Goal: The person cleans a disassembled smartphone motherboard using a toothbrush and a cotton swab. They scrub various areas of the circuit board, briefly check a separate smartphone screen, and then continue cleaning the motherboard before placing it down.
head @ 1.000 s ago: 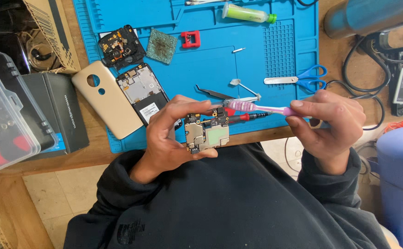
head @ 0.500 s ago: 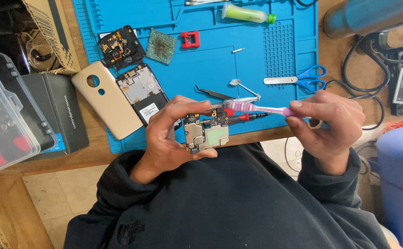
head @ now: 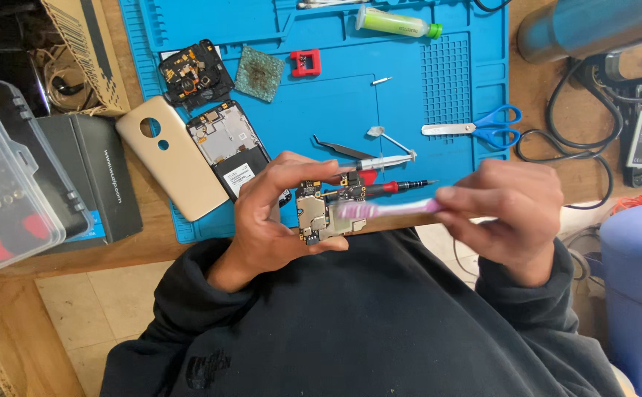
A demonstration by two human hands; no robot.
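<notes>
Our left hand (head: 266, 220) pinches a small green phone circuit board (head: 323, 217) between its fingers. Our right hand (head: 508, 213) grips a pink plastic toothbrush (head: 387, 209), bristles touching the board, above the blue silicone mat (head: 335, 103).

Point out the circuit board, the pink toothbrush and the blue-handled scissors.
circuit board (head: 319, 215): head view, on its metal shield.
pink toothbrush (head: 394, 209): head view, mid-handle.
blue-handled scissors (head: 499, 126): head view, on the handle loops.

Toothbrush (head: 391, 209) smears pink with motion blur over the circuit board (head: 321, 217), whose left edge hides behind left-hand fingers (head: 277, 184), while the desk's near edge vanishes under dark sleeves.
</notes>
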